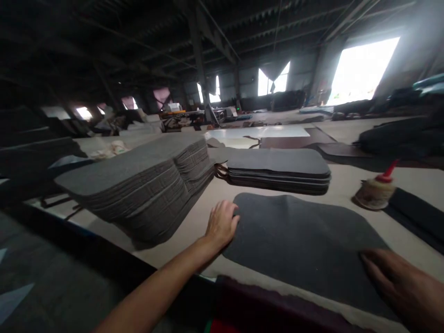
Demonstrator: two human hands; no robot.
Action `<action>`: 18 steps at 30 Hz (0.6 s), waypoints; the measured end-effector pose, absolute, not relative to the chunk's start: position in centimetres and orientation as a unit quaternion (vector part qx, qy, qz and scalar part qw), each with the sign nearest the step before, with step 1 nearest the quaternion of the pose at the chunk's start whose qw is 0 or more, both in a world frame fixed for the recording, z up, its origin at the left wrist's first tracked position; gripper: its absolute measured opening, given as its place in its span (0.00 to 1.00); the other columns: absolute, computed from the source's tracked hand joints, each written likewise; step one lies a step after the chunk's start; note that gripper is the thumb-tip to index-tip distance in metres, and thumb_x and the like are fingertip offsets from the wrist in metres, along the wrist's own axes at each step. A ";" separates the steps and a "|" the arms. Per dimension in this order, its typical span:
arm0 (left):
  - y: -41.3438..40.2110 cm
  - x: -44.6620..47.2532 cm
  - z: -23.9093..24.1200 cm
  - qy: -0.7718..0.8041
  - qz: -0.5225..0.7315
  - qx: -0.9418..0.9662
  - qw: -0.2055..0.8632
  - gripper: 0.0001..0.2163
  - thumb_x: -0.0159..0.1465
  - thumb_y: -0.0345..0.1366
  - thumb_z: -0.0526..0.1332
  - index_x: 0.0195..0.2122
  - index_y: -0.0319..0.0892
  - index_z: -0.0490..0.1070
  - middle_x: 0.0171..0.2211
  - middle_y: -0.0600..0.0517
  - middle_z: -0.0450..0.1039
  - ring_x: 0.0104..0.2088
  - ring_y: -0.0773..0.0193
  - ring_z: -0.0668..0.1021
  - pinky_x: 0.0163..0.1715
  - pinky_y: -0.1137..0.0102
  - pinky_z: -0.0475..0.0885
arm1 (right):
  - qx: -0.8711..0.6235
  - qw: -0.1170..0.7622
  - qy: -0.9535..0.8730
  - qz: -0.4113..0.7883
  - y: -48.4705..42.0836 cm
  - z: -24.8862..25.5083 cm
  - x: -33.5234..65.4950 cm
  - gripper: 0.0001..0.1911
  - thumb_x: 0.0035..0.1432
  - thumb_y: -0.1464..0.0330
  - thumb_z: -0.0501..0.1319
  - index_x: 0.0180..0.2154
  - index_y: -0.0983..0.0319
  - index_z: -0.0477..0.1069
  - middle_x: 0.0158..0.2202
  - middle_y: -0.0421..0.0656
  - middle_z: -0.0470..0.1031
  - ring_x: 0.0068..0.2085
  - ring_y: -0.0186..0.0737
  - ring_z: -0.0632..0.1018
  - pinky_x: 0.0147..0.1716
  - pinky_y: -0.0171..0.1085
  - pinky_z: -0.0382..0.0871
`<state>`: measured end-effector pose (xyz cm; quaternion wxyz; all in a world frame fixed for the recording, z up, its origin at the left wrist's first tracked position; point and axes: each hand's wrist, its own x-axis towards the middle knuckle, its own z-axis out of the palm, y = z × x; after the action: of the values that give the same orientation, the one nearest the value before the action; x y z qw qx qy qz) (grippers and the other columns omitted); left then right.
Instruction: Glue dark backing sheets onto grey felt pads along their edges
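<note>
A dark grey sheet (298, 238) with rounded corners lies in front of me on the pale tabletop. My left hand (222, 224) is at its left edge, fingers curled and closed there, with the thumb by the rim. Across the sheet, my right hand (395, 277) covers part of the right edge; its thumb side rests over the surface, and its other fingers are mostly hidden and dim. Just beyond the sheet sits a low stack of similar grey pieces (277, 162). A tall stack of grey pieces (138, 166) stands left of my left hand.
A squat bottle with a red nozzle (376, 189) stands beyond my right hand, beside a folded dark strip (416, 219). Dark cloth (402, 136) is heaped at the far right. The table's near edge (145, 261) runs below my left forearm. Dark maroon material (263, 305) lies near me.
</note>
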<state>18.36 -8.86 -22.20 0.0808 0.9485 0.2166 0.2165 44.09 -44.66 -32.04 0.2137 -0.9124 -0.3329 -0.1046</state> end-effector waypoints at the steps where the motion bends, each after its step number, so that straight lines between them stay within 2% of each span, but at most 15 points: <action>1: -9.6 18.5 -22.1 0.170 0.196 0.962 0.086 0.07 0.67 0.34 0.61 0.45 0.43 0.70 0.47 0.47 0.71 0.51 0.55 0.72 0.54 0.61 0.67 | -0.916 0.214 -0.330 -0.082 -44.5 -31.7 43.9 0.21 0.59 0.46 0.50 0.43 0.45 0.75 0.50 0.44 0.78 0.41 0.49 0.80 0.35 0.47 0.73; 3: -10.9 19.1 -22.1 0.083 0.156 0.979 0.100 0.06 0.67 0.36 0.62 0.45 0.45 0.72 0.48 0.50 0.73 0.52 0.59 0.72 0.55 0.66 0.68 | -0.924 0.216 -0.314 -0.041 -44.2 -30.8 43.4 0.23 0.58 0.45 0.49 0.44 0.46 0.74 0.50 0.46 0.78 0.42 0.52 0.80 0.37 0.49 0.72; 5: -11.5 19.8 -22.5 0.043 0.134 0.984 0.112 0.11 0.67 0.39 0.62 0.49 0.45 0.72 0.53 0.50 0.72 0.56 0.60 0.70 0.59 0.66 0.67 | -0.928 0.212 -0.305 -0.020 -43.8 -29.5 42.4 0.24 0.58 0.45 0.48 0.44 0.48 0.74 0.50 0.46 0.77 0.42 0.52 0.80 0.38 0.50 0.72; 9: -11.3 20.6 -23.7 0.054 0.111 0.984 0.129 0.24 0.68 0.47 0.59 0.61 0.40 0.65 0.64 0.42 0.62 0.66 0.46 0.61 0.65 0.48 0.60 | -0.932 0.167 -0.322 -0.026 -42.9 -27.0 40.4 0.25 0.64 0.52 0.43 0.45 0.54 0.73 0.50 0.47 0.76 0.44 0.51 0.79 0.40 0.48 0.71; 11: -10.9 20.8 -24.0 0.070 0.079 0.987 0.121 0.28 0.68 0.51 0.57 0.64 0.41 0.61 0.68 0.43 0.57 0.69 0.42 0.56 0.66 0.44 0.56 | -0.934 0.142 -0.327 -0.031 -42.6 -26.2 40.1 0.23 0.67 0.56 0.43 0.46 0.56 0.73 0.48 0.47 0.76 0.43 0.50 0.79 0.40 0.45 0.70; 13: -10.7 20.9 -24.2 0.087 0.052 0.990 0.101 0.30 0.69 0.54 0.55 0.66 0.43 0.59 0.69 0.47 0.54 0.70 0.44 0.53 0.67 0.46 0.54 | -0.936 0.123 -0.330 -0.018 -42.5 -25.3 40.2 0.21 0.68 0.60 0.44 0.45 0.58 0.74 0.45 0.48 0.77 0.41 0.48 0.79 0.39 0.43 0.69; 16: -10.6 20.9 -24.3 0.094 0.053 0.992 0.070 0.29 0.69 0.54 0.53 0.67 0.47 0.58 0.70 0.49 0.54 0.70 0.46 0.54 0.67 0.47 0.55 | -0.938 0.102 -0.331 -0.001 -42.2 -23.8 40.7 0.19 0.69 0.63 0.47 0.41 0.59 0.75 0.39 0.47 0.78 0.40 0.47 0.79 0.38 0.41 0.68; 18: -10.5 20.9 -24.6 0.088 0.064 0.993 0.053 0.28 0.69 0.54 0.53 0.67 0.49 0.59 0.69 0.49 0.55 0.69 0.46 0.55 0.67 0.47 0.56 | -0.931 0.113 -0.346 -0.013 -41.4 -22.8 40.8 0.18 0.70 0.63 0.48 0.42 0.60 0.75 0.40 0.47 0.77 0.41 0.46 0.79 0.39 0.40 0.69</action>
<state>20.86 -10.54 -24.58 0.0531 0.9926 0.0879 0.0645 40.79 -41.42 -22.78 0.1127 -0.9315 -0.3456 -0.0127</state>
